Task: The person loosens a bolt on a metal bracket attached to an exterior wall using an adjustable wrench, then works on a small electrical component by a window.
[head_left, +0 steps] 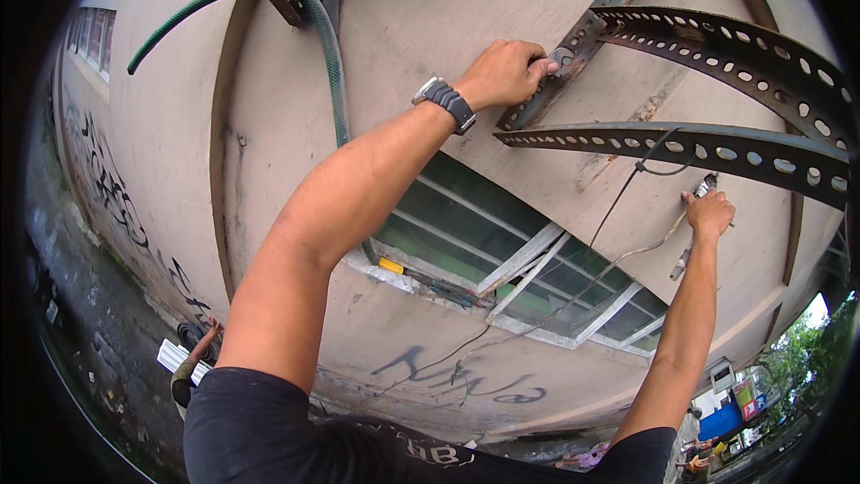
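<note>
1. Beige wall [403, 18]: seen behind both hands' fingers.
2. Perforated metal bracket [717, 136]: fixed just beyond the left fingertips, above the right fingers.
3. Left hand [503, 72]: fingers curled, grey rounded metal piece pinched at the thumb tip.
4. Right hand [712, 213]: fingers wrapped around metallic tool [707, 184]; its top is exposed just above the fingers.
5. Grey rounded metal piece [562, 57]: held against bracket, at left thumb; remainder hidden by fingers.

Hose [335, 72] left of bracket [616, 27]; window [457, 226] below; cable [640, 166] on bracket.
</note>
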Demonstrator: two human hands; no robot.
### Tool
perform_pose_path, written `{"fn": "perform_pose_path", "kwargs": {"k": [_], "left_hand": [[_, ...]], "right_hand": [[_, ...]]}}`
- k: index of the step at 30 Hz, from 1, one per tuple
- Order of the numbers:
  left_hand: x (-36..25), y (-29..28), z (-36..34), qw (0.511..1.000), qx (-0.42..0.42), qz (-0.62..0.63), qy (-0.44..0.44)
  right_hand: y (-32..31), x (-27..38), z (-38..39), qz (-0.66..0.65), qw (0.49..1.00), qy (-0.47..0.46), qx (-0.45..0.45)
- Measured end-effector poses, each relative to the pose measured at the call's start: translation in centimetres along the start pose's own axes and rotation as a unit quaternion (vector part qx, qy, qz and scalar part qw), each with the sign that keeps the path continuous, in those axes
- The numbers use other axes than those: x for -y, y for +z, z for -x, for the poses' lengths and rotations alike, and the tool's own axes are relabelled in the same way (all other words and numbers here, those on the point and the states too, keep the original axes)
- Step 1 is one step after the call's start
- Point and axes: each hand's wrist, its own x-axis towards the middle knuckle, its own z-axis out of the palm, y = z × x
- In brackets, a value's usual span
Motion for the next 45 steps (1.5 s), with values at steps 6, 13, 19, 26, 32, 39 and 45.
{"fn": "perform_pose_path", "kwargs": {"k": [6, 13, 19, 26, 32, 39, 45], "left_hand": [[0.2, -1.2, -1.1, 0.996, 0.063, -0.05, 0.026], [-7.3, -5.6, -10.7, 0.825, 0.366, -0.408, 0.139], [-4.1, -6.9, -5.0, 0.935, 0.177, -0.289, 0.107], [0.1, -0.6, 1.7, 1.0, -0.008, -0.025, 0.003], [0.5, 0.0, 1.3, 1.0, -0.017, 0.008, 0.002], [1.0, -1.2, 0.1, 0.998, 0.017, -0.045, 0.037], [1.0, -0.9, 0.1, 0.999, 0.019, -0.021, 0.031]], "right_hand": [[1.2, -0.4, -0.5, 0.002, 1.0, -0.006, -0.008], [0.9, -0.5, -0.5, -0.007, 1.0, 0.002, 0.004], [0.7, -0.5, -0.4, 0.003, 1.0, -0.008, 0.014], [0.7, 0.0, -0.6, 0.014, 1.0, -0.002, 0.007], [0.7, 0.0, -0.3, -0.001, 1.0, -0.006, -0.011], [1.0, -0.2, -0.5, -0.001, 1.0, -0.001, -0.004], [0.3, -0.1, -0.3, -0.005, 1.0, 0.001, 0.014]]}}
